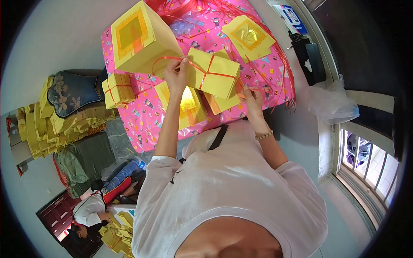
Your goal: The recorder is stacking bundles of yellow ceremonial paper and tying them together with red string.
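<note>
A bundle of yellow paper (221, 68) lies tilted on the pink table, with a red ribbon (208, 73) crossed around it. Pinched in my left hand (176, 76), beside the bundle's left end, is a length of this ribbon that loops up and to the left. On the other side, my right hand (253, 101) has its fingers closed on ribbon near the bundle's lower right corner. Under and below the bundle lie yellow sheets with a shiny gold square (188, 101). Part of the bundle's underside is hidden.
The pink patterned tablecloth (142, 124) carries a tall yellow stack (148, 41), a tied bundle (118, 91), loose gold-centred sheets (248, 38) and red ribbons (185, 7). A blue chair back (75, 93) stands at left. Another person (89, 210) works at lower left.
</note>
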`<act>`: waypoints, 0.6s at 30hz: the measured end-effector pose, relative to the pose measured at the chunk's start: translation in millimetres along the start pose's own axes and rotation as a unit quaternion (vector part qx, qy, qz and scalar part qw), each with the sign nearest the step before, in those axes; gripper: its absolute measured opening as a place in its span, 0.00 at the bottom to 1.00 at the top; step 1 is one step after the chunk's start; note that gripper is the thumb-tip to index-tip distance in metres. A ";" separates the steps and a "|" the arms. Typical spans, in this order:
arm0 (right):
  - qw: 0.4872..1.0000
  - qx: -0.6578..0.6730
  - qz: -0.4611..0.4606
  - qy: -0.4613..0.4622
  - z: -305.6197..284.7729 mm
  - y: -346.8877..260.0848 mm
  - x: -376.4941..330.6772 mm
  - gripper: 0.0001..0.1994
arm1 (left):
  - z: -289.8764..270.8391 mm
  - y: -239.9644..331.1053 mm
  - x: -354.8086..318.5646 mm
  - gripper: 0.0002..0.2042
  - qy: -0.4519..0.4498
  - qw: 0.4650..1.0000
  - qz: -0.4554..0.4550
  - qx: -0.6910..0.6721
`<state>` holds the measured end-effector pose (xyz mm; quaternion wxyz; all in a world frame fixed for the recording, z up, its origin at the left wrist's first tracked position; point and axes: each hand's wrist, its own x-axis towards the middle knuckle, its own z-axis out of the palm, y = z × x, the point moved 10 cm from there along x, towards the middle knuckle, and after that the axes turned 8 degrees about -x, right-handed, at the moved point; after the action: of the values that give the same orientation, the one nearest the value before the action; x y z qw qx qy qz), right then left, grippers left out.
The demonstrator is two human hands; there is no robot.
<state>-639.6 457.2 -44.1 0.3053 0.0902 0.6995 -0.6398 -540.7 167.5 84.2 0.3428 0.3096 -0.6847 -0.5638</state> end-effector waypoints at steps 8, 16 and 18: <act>0.998 -0.006 0.054 -0.024 25.4 16.0 13.5 0.08 | -7.7 -73.6 4.0 0.08 0.012 0.934 -0.235 -0.269; 0.996 0.049 0.069 -0.030 34.6 20.8 23.5 0.06 | -7.7 -108.8 18.5 0.09 -0.110 0.936 -0.327 -0.070; 0.997 0.048 0.053 -0.037 38.1 21.4 22.5 0.05 | -12.7 -114.4 18.9 0.09 -0.129 0.938 -0.320 -0.047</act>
<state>-634.6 418.6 -74.0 0.3594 0.1181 0.6508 -0.6582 -536.9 125.3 -24.5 0.0677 0.4203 -0.5604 -0.7104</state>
